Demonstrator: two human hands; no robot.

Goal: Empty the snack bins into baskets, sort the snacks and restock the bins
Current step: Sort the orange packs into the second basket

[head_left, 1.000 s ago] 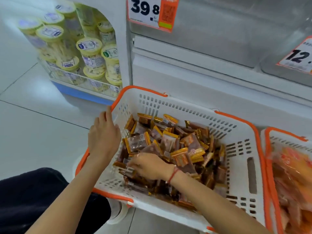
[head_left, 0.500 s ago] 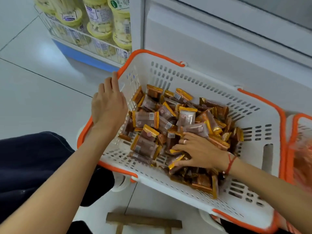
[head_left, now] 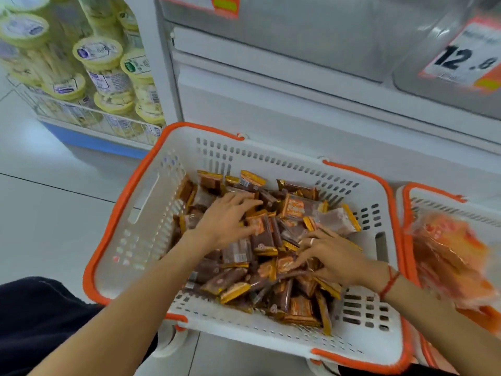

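Left hand (head_left: pixel 226 221) shifted off white basket (head_left: pixel 141 213) rim onto snack packets (head_left: pixel 271 240) inside — fingers spread flat. Right hand (head_left: pixel 329 257) likewise spread, nothing pinched. Risk: packets swept over basket's near wall.

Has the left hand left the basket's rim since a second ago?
Yes. The left hand has moved off the white basket's orange left rim, rightward into the basket, and now rests on the snack packets, fingers spread.

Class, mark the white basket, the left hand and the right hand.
white basket (head_left: pixel 141 213): head view, bare left wall.
left hand (head_left: pixel 225 218): head view, back of hand.
right hand (head_left: pixel 333 256): head view, back of hand.
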